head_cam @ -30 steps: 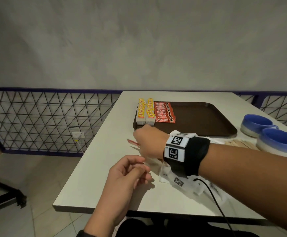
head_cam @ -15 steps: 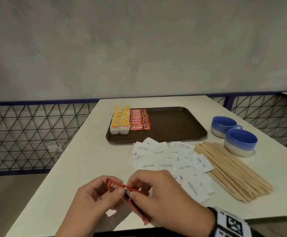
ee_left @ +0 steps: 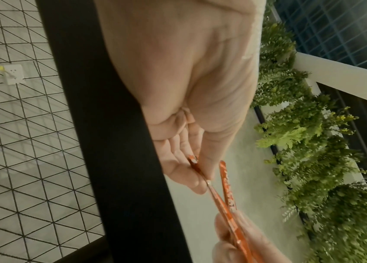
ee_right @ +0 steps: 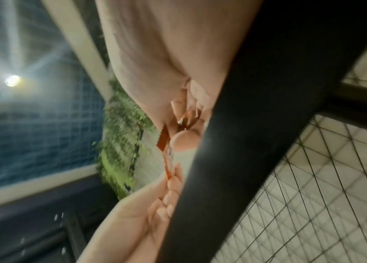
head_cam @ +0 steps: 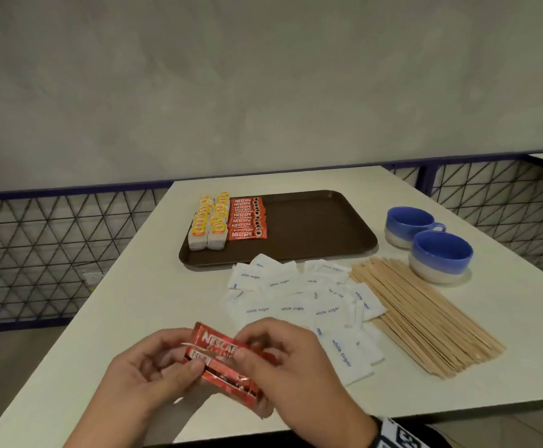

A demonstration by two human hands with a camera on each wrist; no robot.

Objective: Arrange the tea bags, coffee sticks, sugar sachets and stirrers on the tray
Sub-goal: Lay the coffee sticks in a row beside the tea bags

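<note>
You've got tea bags [head_cam: 206,221] & a coffee row [head_cam: 247,218] on tray [head_cam: 312,227]. Both hands' grip, left hand [head_cam: 140,373] & right hand [head_cam: 296,367], pinches coffee sticks [head_cam: 221,360] above the worktop [head_cam: 134,302]. Sugar sachets [head_cam: 296,302], stirrers [head_cam: 422,318] left.

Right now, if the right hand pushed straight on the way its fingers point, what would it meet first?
The right hand points leftward at the red coffee sticks it already pinches; just beyond them is the left hand, gripping the same sticks. So the left hand's fingers come first, though depth is uncertain.
</note>
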